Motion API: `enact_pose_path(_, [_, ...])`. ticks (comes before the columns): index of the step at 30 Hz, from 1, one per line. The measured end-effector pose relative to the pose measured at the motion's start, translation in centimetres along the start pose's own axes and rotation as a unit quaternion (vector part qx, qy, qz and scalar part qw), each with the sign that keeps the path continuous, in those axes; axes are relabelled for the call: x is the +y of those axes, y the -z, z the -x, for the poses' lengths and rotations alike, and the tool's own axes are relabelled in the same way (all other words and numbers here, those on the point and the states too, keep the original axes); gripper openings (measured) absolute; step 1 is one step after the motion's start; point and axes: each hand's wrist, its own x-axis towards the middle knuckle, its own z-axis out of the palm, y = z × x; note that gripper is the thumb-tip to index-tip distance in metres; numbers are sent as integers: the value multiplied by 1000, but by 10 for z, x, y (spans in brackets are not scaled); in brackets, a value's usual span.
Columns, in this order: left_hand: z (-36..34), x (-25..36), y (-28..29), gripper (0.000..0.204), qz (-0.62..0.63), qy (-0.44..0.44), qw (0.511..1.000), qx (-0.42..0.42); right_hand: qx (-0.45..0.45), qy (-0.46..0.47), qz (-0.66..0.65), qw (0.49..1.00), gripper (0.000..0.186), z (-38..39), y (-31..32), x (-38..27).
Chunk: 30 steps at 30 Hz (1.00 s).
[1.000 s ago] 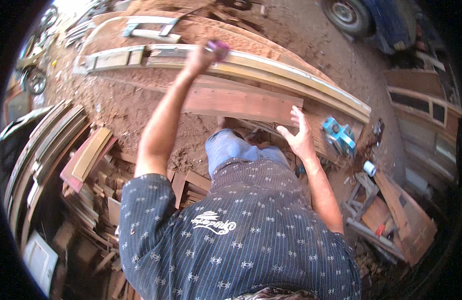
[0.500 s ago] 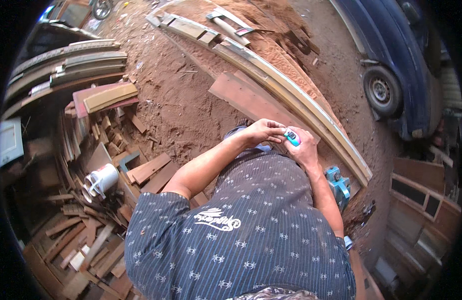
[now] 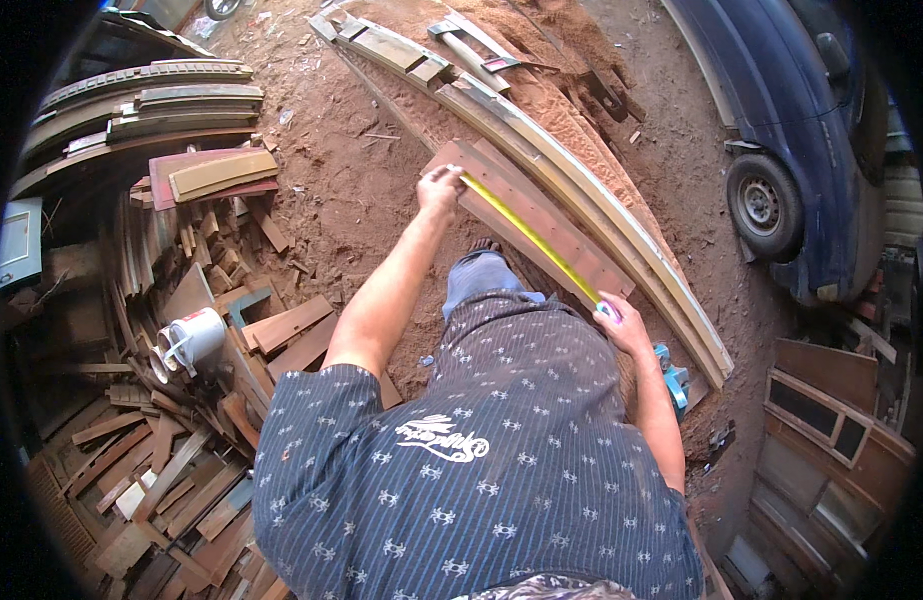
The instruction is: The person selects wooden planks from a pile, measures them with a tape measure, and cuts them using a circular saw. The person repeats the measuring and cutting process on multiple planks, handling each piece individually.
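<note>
A yellow tape measure blade is drawn out along a flat reddish-brown board. My left hand is closed on the blade's free end, near the board's far left end. In my right hand is the tape measure's teal and purple case, mostly covered by my fingers, by the near right end of the board. The blade runs straight between my two hands, over or just above the board; I cannot tell whether it touches.
Long timber beams lie beyond the board, with a bow saw on the far side. A blue power tool sits near my right forearm. Scrap wood and a white bucket are at left; a blue vehicle stands right.
My left hand has moved away to the far left, pulling the yellow blade out of the case. My right hand has shifted slightly right and nearer with the case.
</note>
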Motion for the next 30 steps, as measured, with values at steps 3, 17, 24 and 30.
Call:
enact_pose_path(3, [0,2,-3,46,-52,17,994,94,-2,-61,-8,998,48,17,-2,50])
enact_pose_path(17, [29,-44,-14,33,-371,-71,925,35,35,-49,6,998,45,-25,-18,52])
enact_pose_path(24, [37,-38,-36,35,-593,-281,753,-59,36,-112,11,993,45,-47,-3,47])
enact_pose_path(30, [-59,4,-8,38,-666,-296,683,55,68,-118,-16,991,42,-30,9,56])
